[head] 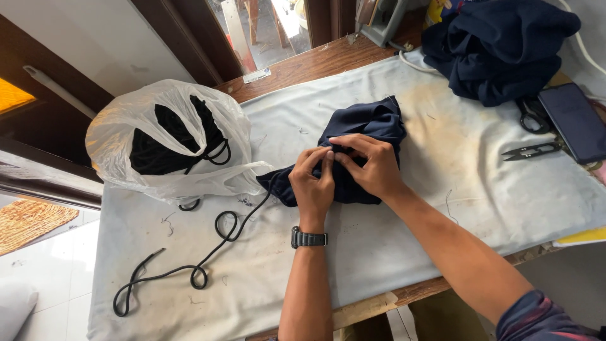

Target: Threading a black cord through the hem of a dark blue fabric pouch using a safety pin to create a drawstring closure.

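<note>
I see both hands on the navy cloth (372, 123), which lies bunched mid-table on the stained white cover (442, 208). Left hand (314, 183), w/ a dark watch (308, 238) on the wrist, has fingers curled tight, pinching a fold of the cloth at its front edge. Right hand (372, 165) sits just beside it, fingertips touching the left's, thumb and forefinger nipped on the same fold, other fingers bent over the fabric. A black cord (189, 268) runs from under the cloth's left end, loops across the cover toward the near-left corner. Clear plastic bag (126, 136) w/ more black cord stands left of the cloth, near it. Far right: navy pile (499, 47), scissors (532, 115), thread snips (531, 150), phone (577, 123), all well apart from the hands.
</note>
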